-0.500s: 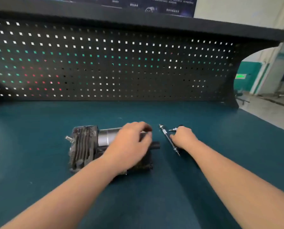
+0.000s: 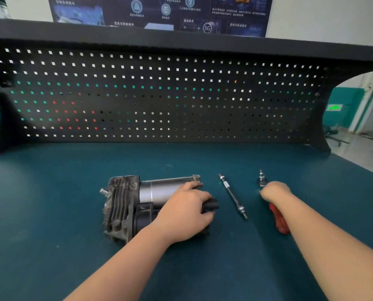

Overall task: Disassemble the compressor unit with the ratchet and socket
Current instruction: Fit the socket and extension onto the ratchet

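Setup step was judged in hand, no fastener yet engaged: the compressor (image 2: 137,205) was lying on its side on the bench (image 2: 51,246), left of centre, finned head to the left and motor can to the right. It was steadied by the left hand (image 2: 185,211), fingers curled over the motor end and the black stub there. The ratchet (image 2: 270,203) was gripped by the right hand (image 2: 273,191) near its head, silver drive end pointing away, red handle trailing back under the wrist; whether a socket was fitted could not be told. The extension bar (image 2: 233,196) was left loose on the bench between the two hands, touching neither. Next move was judged to call for the bar and socket being mated to the ratchet, then seated square on a bolt while the unit was kept braced. Versus the earlier frame: the right hand had been shifted right, clear of the bar, and the red handle was now exposed; the left hand's hold was unchanged
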The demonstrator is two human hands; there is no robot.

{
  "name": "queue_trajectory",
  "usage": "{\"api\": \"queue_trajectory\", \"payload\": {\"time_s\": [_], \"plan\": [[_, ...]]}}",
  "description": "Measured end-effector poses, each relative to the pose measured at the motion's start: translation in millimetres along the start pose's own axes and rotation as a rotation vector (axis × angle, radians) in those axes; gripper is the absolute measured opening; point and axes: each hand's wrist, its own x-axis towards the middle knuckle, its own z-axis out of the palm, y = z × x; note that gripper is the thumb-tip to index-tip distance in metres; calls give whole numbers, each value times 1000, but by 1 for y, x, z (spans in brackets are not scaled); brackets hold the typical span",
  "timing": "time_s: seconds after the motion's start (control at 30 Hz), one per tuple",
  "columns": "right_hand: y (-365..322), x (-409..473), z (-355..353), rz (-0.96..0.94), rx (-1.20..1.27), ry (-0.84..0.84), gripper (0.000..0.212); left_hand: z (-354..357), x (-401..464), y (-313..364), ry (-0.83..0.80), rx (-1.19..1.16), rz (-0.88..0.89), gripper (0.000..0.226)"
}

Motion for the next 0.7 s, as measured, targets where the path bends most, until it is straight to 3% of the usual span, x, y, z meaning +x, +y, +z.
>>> {"api": "queue_trajectory", "payload": {"time_s": [0.1,0.2,0.3,0.37,0.4,0.47,0.53,0.7], "plan": [[7,-3,2,-52,-111,-15,23,0,-5,2,59,-17,23,23],[13,-13,5,-124,-69,18,20,-5,-8,3,48,-109,-1,29],[13,-30,1,-319,348,27,18,-19,-8,2,-12,-584,-148,19],[11,-54,-5,-387,766,-111,9,-28,-6,-1,16,-931,-250,22],[10,-66,-9,-439,855,-152,9,-30,-4,-2,48,-1064,-300,27],[9,-91,-14,-593,843,-128,12,-33,-1,-3,104,-1259,-376,31],[9,-114,-14,-746,786,-30,10,-32,0,-1,169,-1293,-405,31],[21,-139,-2,-965,397,198,23,-27,-8,7,223,-1019,-352,26]]}}
